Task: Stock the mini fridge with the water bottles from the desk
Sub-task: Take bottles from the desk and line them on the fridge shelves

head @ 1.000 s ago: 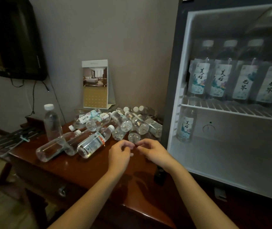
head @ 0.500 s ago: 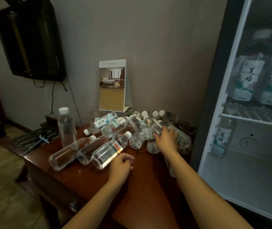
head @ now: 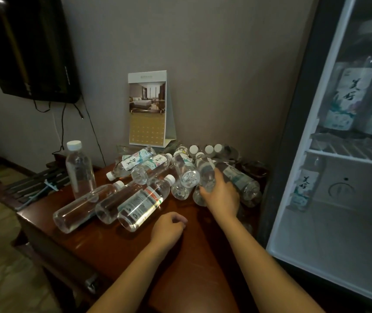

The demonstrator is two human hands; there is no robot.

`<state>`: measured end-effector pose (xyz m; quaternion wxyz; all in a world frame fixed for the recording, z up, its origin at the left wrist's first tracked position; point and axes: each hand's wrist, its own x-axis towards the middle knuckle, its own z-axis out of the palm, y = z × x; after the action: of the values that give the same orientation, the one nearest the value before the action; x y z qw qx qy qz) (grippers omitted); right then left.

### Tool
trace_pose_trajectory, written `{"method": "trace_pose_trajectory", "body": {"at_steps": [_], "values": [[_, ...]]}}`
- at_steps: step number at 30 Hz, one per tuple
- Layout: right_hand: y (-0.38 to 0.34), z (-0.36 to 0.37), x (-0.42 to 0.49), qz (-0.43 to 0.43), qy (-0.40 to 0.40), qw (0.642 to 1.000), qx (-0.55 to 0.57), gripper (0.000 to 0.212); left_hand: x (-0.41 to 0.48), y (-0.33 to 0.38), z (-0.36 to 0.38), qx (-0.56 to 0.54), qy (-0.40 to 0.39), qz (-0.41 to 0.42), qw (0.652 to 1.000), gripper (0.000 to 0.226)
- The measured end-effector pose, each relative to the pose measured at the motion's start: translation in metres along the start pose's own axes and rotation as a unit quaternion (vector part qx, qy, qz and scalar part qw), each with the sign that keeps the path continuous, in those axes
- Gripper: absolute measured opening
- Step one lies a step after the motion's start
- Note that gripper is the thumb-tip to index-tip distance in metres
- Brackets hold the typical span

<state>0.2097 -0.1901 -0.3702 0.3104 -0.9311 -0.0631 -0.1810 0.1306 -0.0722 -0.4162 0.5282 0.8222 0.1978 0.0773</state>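
bottles (head: 149, 195) piled on desk (head: 117, 249), fridge (head: 297, 132) right.

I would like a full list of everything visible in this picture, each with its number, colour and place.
desk: one, dark red-brown wood, centre.
upright bottle: one, clear, white cap, desk's left side.
lying bottles: about a dozen, exact count unclear, clear, some labelled, piled on the desk near the wall.
gripped bottle: one, clear, in that pile.
calendar card: one, white and gold, standing behind the pile.
television: one, black, wall, upper left.
mini fridge: one, dark frame, white inside, open, right.
fridge bottles: two seen on the wire shelf, one below it, pale labels.
left hand: one, loosely curled, empty, over the desk's front.
right hand: one, holds the gripped bottle.
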Motion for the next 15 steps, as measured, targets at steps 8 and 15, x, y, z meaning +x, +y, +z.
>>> {"method": "trace_pose_trajectory", "body": {"at_steps": [8,15], "values": [[0.002,-0.012,-0.019,-0.003,-0.022,0.997,0.074,0.07,0.005,0.003,-0.006,-0.017,-0.011,-0.026,0.999,0.021],[0.001,-0.029,-0.05,-0.002,-0.033,0.996,0.081,0.07,0.004,0.011,-0.004,-0.077,-0.01,-0.078,0.994,0.033]]}}
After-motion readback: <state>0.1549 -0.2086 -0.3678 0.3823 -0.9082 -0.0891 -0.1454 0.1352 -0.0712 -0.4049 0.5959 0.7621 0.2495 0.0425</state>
